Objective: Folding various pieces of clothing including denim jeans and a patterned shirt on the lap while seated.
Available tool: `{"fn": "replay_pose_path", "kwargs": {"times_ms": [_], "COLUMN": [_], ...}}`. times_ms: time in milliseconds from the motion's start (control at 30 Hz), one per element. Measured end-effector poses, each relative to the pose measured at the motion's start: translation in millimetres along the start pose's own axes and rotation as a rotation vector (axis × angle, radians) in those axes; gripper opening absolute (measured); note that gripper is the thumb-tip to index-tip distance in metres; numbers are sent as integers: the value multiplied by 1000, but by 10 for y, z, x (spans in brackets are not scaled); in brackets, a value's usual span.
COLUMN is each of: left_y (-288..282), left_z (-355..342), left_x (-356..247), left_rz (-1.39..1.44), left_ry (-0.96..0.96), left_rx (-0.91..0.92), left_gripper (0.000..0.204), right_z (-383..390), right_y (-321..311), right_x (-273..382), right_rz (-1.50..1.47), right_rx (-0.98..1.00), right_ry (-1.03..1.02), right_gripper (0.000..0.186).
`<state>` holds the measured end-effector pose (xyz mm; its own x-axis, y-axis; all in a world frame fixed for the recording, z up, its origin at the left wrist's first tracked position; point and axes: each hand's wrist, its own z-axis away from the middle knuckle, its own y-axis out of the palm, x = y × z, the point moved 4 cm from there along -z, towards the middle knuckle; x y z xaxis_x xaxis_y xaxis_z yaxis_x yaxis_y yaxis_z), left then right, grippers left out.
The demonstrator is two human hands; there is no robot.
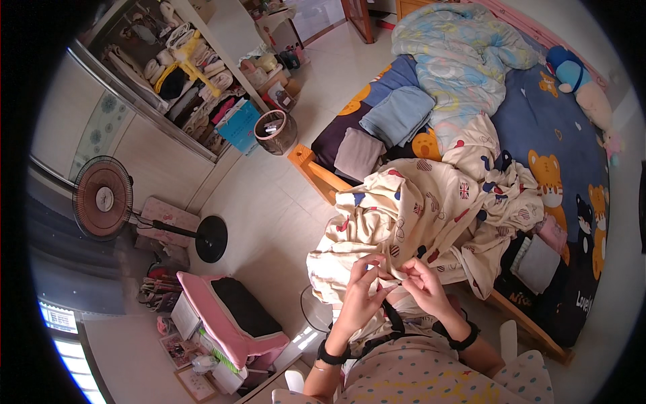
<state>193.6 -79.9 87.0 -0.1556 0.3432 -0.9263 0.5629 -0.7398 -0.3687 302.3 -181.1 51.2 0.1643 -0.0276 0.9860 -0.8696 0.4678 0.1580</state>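
Observation:
A large cream printed cloth [404, 202], like a sheet or duvet cover, spreads in loose folds from the bed's near edge down over my lap. My left hand [362, 289] is closed in a pinch on its near edge. Just to the right, my right hand [425, 289] pinches the same edge, with thumb and forefinger together. A small gap separates the fingertips of the two hands. Any small thing between the fingers is too small to make out. Both wrists wear black bands.
The bed [518, 128] carries a pale blue quilt [464, 54], folded blue clothing [398, 114], folded grey clothing [360, 153] and a plush toy [572, 77]. At left stand a floor fan [104, 198] and a pink-covered seat [208, 310]. A waste bin [276, 135] is beside the open wardrobe [182, 74].

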Motion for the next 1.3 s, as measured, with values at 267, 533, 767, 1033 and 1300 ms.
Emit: {"fn": "replay_pose_path", "kwargs": {"times_ms": [267,533,767,1033,1300], "left_y": [36,94,83,104,101], "left_z": [-42,-32,-57,-62,-91], "left_x": [-78,92,95,156,11], "left_rz": [-40,235,257,341,404], "left_ry": [89,-85,-132,56,-47], "left_rx": [128,23,9,74,224], "left_gripper": [27,21,22,20,26], "right_z": [10,32,6,-19,26], "right_y": [-32,-93,-42,-48,-139], "right_x": [-58,-114,50,63,49], "right_rz": [-153,-433,-414,-218,-178], "right_rx": [122,130,173,228,191], "right_ry": [46,90,178,81,94], "right_gripper": [16,21,30,32,27]}}
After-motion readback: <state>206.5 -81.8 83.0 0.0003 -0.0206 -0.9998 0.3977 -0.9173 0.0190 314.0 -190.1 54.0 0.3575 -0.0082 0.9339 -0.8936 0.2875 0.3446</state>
